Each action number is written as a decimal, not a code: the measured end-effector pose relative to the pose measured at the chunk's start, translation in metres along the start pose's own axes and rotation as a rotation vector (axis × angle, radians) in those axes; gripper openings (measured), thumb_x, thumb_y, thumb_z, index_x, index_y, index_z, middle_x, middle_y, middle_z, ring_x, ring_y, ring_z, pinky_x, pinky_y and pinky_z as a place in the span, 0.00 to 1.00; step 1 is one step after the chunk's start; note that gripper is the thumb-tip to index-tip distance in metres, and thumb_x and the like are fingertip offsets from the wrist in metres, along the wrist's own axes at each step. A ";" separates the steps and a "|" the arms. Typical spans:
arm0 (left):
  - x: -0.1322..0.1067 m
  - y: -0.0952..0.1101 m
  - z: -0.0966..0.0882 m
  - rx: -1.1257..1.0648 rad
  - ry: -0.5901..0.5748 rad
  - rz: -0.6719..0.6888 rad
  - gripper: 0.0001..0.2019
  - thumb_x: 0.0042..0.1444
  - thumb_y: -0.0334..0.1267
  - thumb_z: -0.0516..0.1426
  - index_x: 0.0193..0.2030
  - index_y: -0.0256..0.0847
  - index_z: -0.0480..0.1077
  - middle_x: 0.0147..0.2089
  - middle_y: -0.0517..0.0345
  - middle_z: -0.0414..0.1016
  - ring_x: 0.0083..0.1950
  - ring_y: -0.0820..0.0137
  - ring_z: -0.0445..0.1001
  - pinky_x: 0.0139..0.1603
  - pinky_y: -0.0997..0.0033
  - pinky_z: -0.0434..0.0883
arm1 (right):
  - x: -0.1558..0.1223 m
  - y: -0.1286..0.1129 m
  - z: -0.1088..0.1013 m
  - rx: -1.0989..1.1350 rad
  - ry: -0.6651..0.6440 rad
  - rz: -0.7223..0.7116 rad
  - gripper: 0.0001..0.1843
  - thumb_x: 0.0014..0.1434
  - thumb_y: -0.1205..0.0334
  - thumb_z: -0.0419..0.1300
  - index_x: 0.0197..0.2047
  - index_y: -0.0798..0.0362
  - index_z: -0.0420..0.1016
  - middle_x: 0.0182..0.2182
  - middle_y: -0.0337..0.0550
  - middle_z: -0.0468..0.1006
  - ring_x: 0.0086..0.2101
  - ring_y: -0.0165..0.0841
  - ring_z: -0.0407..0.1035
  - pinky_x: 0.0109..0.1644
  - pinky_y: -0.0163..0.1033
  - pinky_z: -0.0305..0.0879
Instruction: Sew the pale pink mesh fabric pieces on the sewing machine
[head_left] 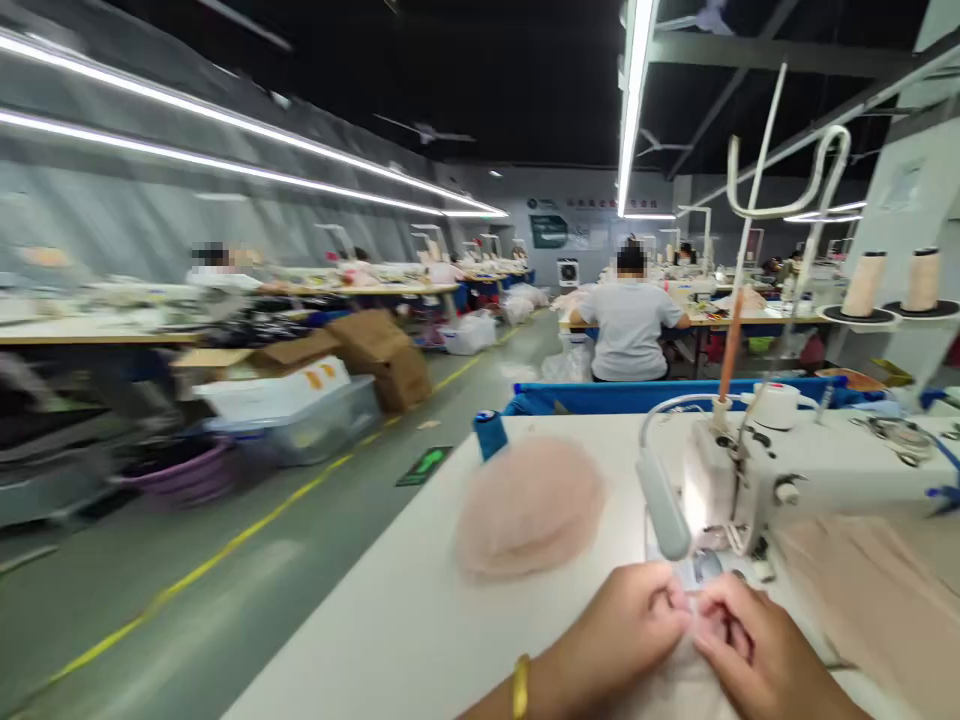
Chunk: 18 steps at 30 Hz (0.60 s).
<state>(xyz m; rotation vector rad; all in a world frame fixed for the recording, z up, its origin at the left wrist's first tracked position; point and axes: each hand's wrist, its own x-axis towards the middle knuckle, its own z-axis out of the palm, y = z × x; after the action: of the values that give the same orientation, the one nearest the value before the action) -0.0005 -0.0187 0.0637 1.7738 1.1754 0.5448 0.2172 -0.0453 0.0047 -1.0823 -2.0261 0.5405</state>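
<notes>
My left hand [637, 620] and my right hand [750, 635] meet just in front of the sewing machine [727, 470]. Both pinch a pale, thin piece of fabric [686, 668] between thumb and fingers, close to the needle area. The fabric hangs down between my wrists; its lower part is blurred. A soft pink fabric piece [532, 510] lies on the white table [390, 640] to the left of the machine. More pink fabric [862, 580] spreads out on the right, beside my right hand. A grey lamp head [664, 510] hangs right above my fingers.
Thread cones [864, 285] stand on a holder at the right. A blue cloth trough [585, 398] runs along the table's far edge. A person in a white shirt [631, 330] sits ahead. Left of the aisle are plastic bins [326, 420], cardboard boxes [382, 355] and a purple basket [184, 470].
</notes>
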 end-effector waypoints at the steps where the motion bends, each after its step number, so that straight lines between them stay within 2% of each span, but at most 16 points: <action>1: 0.000 0.001 0.000 -0.012 0.005 0.004 0.04 0.53 0.38 0.58 0.33 0.41 0.72 0.26 0.67 0.66 0.31 0.71 0.63 0.30 0.74 0.58 | 0.003 -0.008 -0.005 0.010 -0.003 0.024 0.04 0.72 0.57 0.61 0.47 0.47 0.75 0.29 0.35 0.78 0.26 0.34 0.69 0.32 0.36 0.65; 3: 0.003 0.000 -0.002 -0.031 -0.001 0.016 0.07 0.57 0.43 0.57 0.32 0.42 0.69 0.25 0.69 0.61 0.30 0.71 0.60 0.30 0.73 0.56 | 0.008 -0.018 -0.011 0.033 -0.021 0.108 0.10 0.70 0.61 0.63 0.53 0.47 0.74 0.33 0.36 0.81 0.28 0.33 0.71 0.34 0.35 0.66; 6: 0.007 -0.010 -0.004 -0.036 -0.008 0.024 0.15 0.64 0.52 0.56 0.33 0.43 0.69 0.24 0.70 0.57 0.28 0.70 0.58 0.28 0.72 0.55 | 0.011 -0.020 -0.013 0.052 -0.021 0.193 0.14 0.67 0.65 0.66 0.54 0.47 0.73 0.36 0.36 0.82 0.30 0.33 0.71 0.36 0.36 0.66; 11: 0.016 -0.031 -0.003 -0.080 0.093 0.123 0.22 0.67 0.61 0.56 0.34 0.44 0.68 0.31 0.64 0.69 0.29 0.69 0.64 0.28 0.71 0.61 | 0.013 -0.016 -0.012 0.033 0.006 0.226 0.14 0.64 0.66 0.66 0.53 0.49 0.74 0.35 0.37 0.82 0.30 0.34 0.72 0.36 0.36 0.66; 14: 0.012 -0.022 -0.001 -0.221 0.051 0.058 0.17 0.64 0.57 0.61 0.44 0.45 0.70 0.29 0.68 0.68 0.28 0.70 0.64 0.29 0.72 0.63 | 0.010 -0.019 -0.012 0.004 0.015 0.147 0.13 0.64 0.65 0.64 0.53 0.48 0.75 0.34 0.37 0.82 0.29 0.35 0.72 0.35 0.36 0.67; 16: 0.003 -0.009 0.002 -0.302 -0.025 -0.007 0.21 0.56 0.49 0.66 0.53 0.45 0.72 0.28 0.71 0.67 0.27 0.71 0.62 0.30 0.72 0.64 | 0.001 -0.019 -0.009 -0.022 0.040 0.078 0.12 0.66 0.63 0.62 0.52 0.46 0.77 0.31 0.36 0.81 0.27 0.35 0.71 0.32 0.37 0.66; 17: -0.001 -0.002 0.003 -0.323 -0.076 -0.035 0.23 0.53 0.47 0.67 0.54 0.45 0.73 0.28 0.70 0.68 0.28 0.71 0.64 0.32 0.72 0.65 | -0.006 -0.017 -0.006 -0.025 0.065 0.050 0.12 0.67 0.61 0.60 0.52 0.45 0.78 0.30 0.35 0.80 0.24 0.35 0.69 0.30 0.37 0.65; 18: -0.004 0.002 0.004 -0.317 -0.066 -0.060 0.23 0.48 0.47 0.69 0.51 0.44 0.75 0.29 0.69 0.70 0.30 0.70 0.66 0.33 0.72 0.66 | -0.012 -0.012 -0.002 -0.034 0.115 0.056 0.12 0.69 0.58 0.60 0.54 0.43 0.78 0.29 0.35 0.80 0.22 0.35 0.68 0.28 0.38 0.64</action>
<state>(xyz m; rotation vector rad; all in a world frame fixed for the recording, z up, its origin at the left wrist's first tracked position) 0.0017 -0.0248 0.0644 1.4711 1.0301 0.5967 0.2164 -0.0619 0.0086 -1.1674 -1.9164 0.4632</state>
